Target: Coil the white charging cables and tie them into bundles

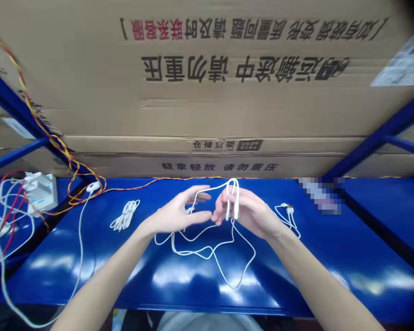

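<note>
My right hand [246, 210] grips a white cable [228, 202] folded into a short loop that stands up over its fingers, with a white plug end beside the loop. Left of it, my left hand [175, 210] has its thumb and fingers spread apart. A strand of the cable runs from the loop toward that hand and passes behind its fingers; a small white piece shows there, too small to make out. The rest of the cable lies in loose, wavy loops on the blue shelf [131, 280] below both hands.
A tied white cable bundle [125, 215] lies to the left, and another white cable [289, 216] lies on the right. A white power strip [41, 193] with tangled wires sits far left. Behind stands a large cardboard box [207, 115], between blue posts.
</note>
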Motion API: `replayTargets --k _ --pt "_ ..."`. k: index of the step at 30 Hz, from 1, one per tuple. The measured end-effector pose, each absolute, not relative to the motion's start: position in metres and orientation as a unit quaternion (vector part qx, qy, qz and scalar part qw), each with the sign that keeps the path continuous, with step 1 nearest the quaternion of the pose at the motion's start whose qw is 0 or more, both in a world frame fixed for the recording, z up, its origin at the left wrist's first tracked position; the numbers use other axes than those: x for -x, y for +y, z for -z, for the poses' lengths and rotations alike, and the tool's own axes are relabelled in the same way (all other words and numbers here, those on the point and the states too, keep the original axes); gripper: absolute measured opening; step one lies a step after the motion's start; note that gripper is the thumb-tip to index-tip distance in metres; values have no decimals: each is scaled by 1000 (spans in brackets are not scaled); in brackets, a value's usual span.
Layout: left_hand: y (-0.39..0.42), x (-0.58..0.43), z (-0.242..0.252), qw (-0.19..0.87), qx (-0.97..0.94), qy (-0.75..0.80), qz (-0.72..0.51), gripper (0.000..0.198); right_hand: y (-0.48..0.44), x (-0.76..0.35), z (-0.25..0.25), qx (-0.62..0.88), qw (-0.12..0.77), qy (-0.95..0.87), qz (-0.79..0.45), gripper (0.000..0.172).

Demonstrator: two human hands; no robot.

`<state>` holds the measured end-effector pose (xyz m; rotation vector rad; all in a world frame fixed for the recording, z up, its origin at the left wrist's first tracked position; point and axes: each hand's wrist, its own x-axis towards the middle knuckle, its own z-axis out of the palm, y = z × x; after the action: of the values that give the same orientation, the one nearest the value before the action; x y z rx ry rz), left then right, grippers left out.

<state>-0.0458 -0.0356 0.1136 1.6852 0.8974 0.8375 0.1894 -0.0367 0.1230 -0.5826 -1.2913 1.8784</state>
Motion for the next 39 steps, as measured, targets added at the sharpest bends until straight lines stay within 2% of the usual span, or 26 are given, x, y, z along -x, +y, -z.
replayTargets --k 2,3,6,7,11,14,16,19,20,22,26,32,36,39 --pt "-37 47 -98 548 -697 386 -253 44 -39 -201 -120 209 355 -471 -780 22" --pt "-39 49 -92 552 -691 400 -240 42 -40 -209 -117 213 338 -453 -797 22" --pt "-45 56 -88 509 -690 434 -276 42 -44 -241 -102 267 294 -412 -820 20" --pt "-47 60 -89 490 -697 437 -289 40 -46 -254 -96 285 283 -408 -820 29" --pt "-54 74 -94 436 -708 444 -333 35 -59 -300 -78 356 207 -417 -810 83" --pt "-57 81 -93 404 -703 458 -364 32 -74 -323 -79 418 163 -443 -776 95" --pt "-58 81 -90 380 -694 475 -385 31 -85 -334 -84 443 135 -465 -755 86" --pt "-59 78 -83 364 -668 504 -410 30 -99 -349 -86 433 96 -487 -752 60" --pt "-58 77 -80 367 -660 509 -413 30 -103 -353 -85 421 95 -489 -758 57" --pt "-57 73 -74 379 -652 513 -410 30 -107 -361 -82 400 129 -488 -766 55" --pt "-58 64 -66 391 -672 503 -377 31 -106 -368 -74 421 230 -483 -733 38" --pt "-72 50 -61 405 -748 441 -288 27 -103 -379 -57 429 328 -375 -753 37" --pt "-86 40 -54 358 -815 397 -223 27 -100 -390 -39 466 384 -404 -687 32" --pt "-94 33 -49 289 -857 369 -213 20 -93 -395 -32 493 456 -357 -649 28"
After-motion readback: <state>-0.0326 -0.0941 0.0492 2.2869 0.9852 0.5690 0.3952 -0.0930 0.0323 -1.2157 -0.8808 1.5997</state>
